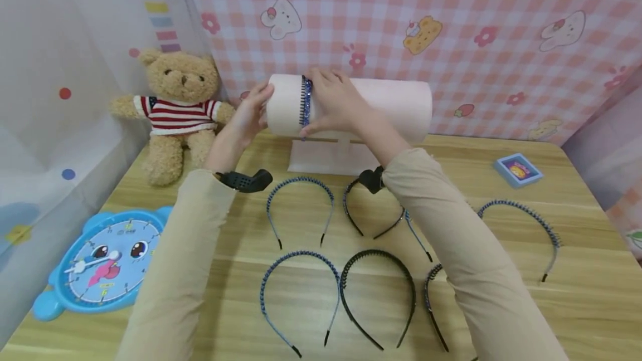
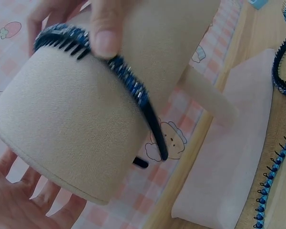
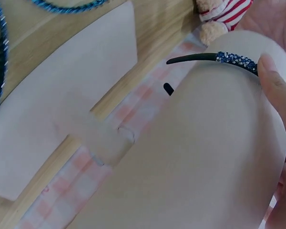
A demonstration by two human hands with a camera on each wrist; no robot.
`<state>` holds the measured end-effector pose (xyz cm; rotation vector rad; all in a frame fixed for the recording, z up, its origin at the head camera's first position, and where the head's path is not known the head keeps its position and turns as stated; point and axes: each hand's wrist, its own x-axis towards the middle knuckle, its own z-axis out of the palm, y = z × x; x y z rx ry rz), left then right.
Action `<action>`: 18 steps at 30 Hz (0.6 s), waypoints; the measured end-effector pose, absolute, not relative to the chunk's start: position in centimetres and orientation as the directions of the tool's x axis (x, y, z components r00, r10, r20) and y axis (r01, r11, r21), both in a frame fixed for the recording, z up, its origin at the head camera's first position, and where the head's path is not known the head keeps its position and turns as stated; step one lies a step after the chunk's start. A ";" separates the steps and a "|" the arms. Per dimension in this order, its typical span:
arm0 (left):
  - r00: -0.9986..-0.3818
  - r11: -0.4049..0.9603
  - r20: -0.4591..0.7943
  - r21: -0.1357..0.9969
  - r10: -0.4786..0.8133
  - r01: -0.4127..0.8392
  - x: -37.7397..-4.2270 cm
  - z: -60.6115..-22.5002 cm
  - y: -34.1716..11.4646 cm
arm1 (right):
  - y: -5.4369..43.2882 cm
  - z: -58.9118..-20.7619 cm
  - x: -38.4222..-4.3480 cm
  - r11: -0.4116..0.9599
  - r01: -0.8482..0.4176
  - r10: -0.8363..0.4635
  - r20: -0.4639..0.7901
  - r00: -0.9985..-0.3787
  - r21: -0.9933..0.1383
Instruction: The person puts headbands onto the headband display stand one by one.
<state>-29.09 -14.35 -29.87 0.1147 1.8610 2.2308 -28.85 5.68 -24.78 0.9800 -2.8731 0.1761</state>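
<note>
A glittery blue headband (image 1: 306,102) with black comb teeth sits around the left part of a pale padded cylinder (image 1: 391,107) on a display stand. My right hand (image 1: 333,99) grips that headband from above, its thumb on the front of the band and its fingers at the top. In the left wrist view, the black tips of the headband (image 2: 129,81) point down past the cylinder's side. At the cylinder's left end is my left hand (image 1: 251,113), fingers extended against the end. Its palm faces the cylinder in the left wrist view.
Several more headbands lie on the wooden table, among them a blue one (image 1: 300,180) and a black one (image 1: 378,252). A teddy bear (image 1: 183,99) and blue toy clock (image 1: 107,261) stand left; a small blue box (image 1: 518,170) lies right. The stand's base (image 1: 316,157) rests below the cylinder.
</note>
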 end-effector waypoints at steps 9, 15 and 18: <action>-0.966 -0.167 -0.083 0.978 0.247 -0.127 -28.9 -30.0 -14.2 | 3.3 -25.0 -28.9 0.770 -0.638 -0.629 0.137 -0.765 -0.023; -0.971 -0.149 -0.064 0.984 0.229 -0.100 -29.0 -30.1 -14.2 | 2.6 -25.0 -29.0 0.769 -0.639 -0.633 0.123 -0.764 -0.007; -0.976 -0.131 -0.062 0.987 0.210 -0.091 -29.1 -30.2 -14.3 | 2.4 -25.1 -29.2 0.763 -0.646 -0.641 0.122 -0.758 -0.001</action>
